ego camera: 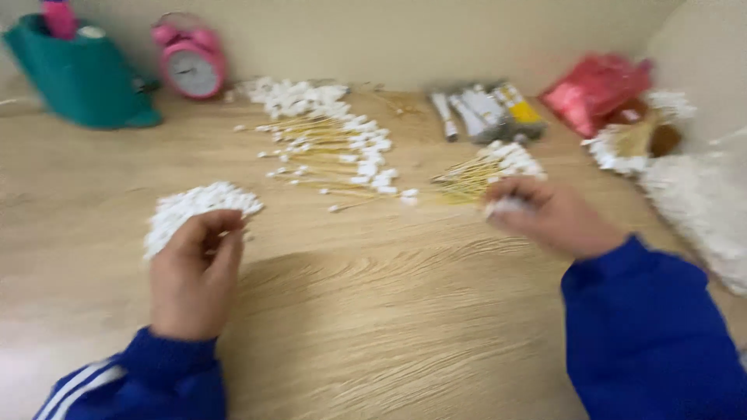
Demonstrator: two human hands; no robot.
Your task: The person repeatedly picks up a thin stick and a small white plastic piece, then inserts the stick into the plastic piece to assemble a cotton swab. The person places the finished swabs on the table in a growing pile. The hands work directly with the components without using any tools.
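Fingers on my left hand (194, 268) are pressed together, pinching a bunch of swabs (194, 211) that fans out just past my fingertips. Right hand (548, 214) is curled with knuckles up, pinching something white and blurry, another swab bundle (490, 169) right beyond it on the table (373, 311).
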